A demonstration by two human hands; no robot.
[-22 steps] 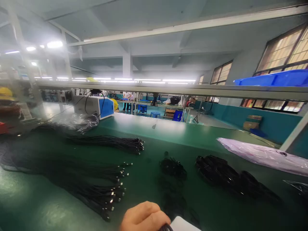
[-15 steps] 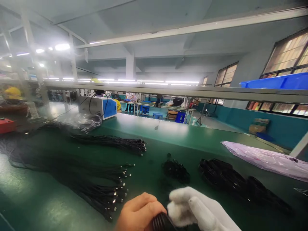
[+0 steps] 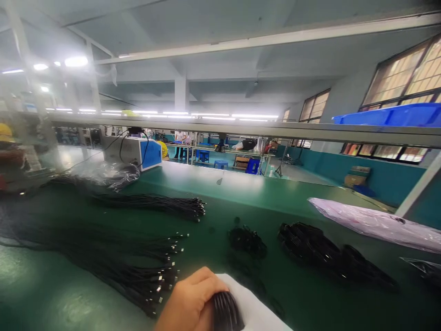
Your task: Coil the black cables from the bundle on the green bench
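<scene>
Hands: left (image 3: 188,305) and gloved right (image 3: 253,310) grip cable bundle (image 3: 225,312).

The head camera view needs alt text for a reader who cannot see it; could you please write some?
A bare left hand and a white-gloved right hand grip a coiled bundle of black cables over a green table. Loose black cables lie to the left, coiled bundles to the right.
</scene>
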